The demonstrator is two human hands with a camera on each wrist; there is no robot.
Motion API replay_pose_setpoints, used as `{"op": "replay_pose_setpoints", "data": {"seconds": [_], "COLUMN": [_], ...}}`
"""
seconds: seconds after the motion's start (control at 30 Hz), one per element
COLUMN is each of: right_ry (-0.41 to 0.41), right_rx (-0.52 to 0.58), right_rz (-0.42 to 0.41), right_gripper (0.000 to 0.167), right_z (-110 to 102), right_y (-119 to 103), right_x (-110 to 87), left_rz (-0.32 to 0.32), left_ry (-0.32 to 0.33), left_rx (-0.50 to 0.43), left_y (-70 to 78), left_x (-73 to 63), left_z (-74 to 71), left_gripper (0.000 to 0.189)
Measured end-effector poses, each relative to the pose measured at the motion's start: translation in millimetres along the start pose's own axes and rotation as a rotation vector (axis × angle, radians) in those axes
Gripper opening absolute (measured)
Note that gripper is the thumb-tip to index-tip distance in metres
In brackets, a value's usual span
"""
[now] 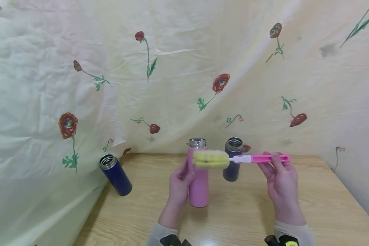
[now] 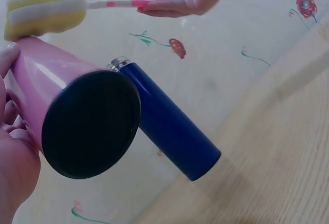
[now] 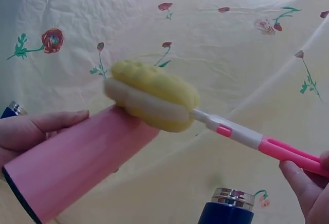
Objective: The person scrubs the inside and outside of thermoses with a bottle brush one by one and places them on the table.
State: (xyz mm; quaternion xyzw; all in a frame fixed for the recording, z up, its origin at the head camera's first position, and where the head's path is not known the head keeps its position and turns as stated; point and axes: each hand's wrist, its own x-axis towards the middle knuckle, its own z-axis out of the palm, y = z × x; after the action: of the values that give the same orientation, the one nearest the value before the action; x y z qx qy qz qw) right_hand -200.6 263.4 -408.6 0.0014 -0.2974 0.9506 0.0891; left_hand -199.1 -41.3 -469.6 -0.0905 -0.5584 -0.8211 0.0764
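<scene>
My left hand [image 1: 179, 184] grips a pink thermos bottle [image 1: 198, 188] round its side, lifted off the table, its dark base [image 2: 92, 126] facing the left wrist camera. The bottle has a bare steel neck [image 1: 197, 142] with no lid on it. In my right hand [image 1: 281, 177] I hold a bottle brush by its pink handle [image 1: 265, 158], between thumb and fingers. Its yellow and white sponge head [image 3: 151, 95] lies level across the upper part of the pink bottle and hides some of it in the head view.
A lidless dark blue bottle [image 1: 232, 171] stands behind the brush. Another blue bottle [image 1: 117, 177], also lidless, is at the left edge of the wooden table [image 1: 233, 212]. A flowered cloth [image 1: 178, 102] hangs behind and along the left side.
</scene>
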Motion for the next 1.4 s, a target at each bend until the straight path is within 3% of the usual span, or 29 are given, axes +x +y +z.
{"op": "replay_pose_setpoints", "data": {"seconds": [0.17, 0.47, 0.67, 0.87, 1.0, 1.27, 1.4], "right_ry": [-0.090, -0.270, -0.360, -0.355, -0.271, -0.007, 0.117], "right_rx": [-0.156, -0.515, -0.578, -0.571, -0.486, 0.023, 0.153], "right_rz": [0.023, 0.092, 0.080, 0.091, 0.084, 0.025, 0.018], "right_gripper": [0.006, 0.010, 0.012, 0.008, 0.008, 0.012, 0.012], "right_z": [-4.0, -16.2, -21.1, -21.1, -19.8, -11.1, -4.9], "right_y": [3.0, 4.7, 4.4, 3.3, 1.5, 0.5, 2.8], "right_x": [2.2, 5.9, 8.2, 9.6, 10.1, 6.3, 5.8], "left_rz": [-0.021, 0.019, 0.029, 0.034, 0.049, 0.025, 0.014], "left_ry": [0.026, 0.016, 0.009, 0.001, -0.017, -0.081, -0.126], "left_rx": [-0.081, -0.191, -0.200, -0.187, -0.186, -0.107, -0.086], "left_y": [1.9, 1.0, -0.7, -1.6, -1.7, -2.8, -1.6], "left_x": [1.5, 2.7, 3.4, 3.1, 2.9, -0.9, -4.5], "left_z": [-2.9, -8.7, -9.8, -10.2, -10.4, -5.2, -3.2], "left_gripper": [0.063, 0.061, 0.059, 0.055, 0.053, 0.060, 0.074]}}
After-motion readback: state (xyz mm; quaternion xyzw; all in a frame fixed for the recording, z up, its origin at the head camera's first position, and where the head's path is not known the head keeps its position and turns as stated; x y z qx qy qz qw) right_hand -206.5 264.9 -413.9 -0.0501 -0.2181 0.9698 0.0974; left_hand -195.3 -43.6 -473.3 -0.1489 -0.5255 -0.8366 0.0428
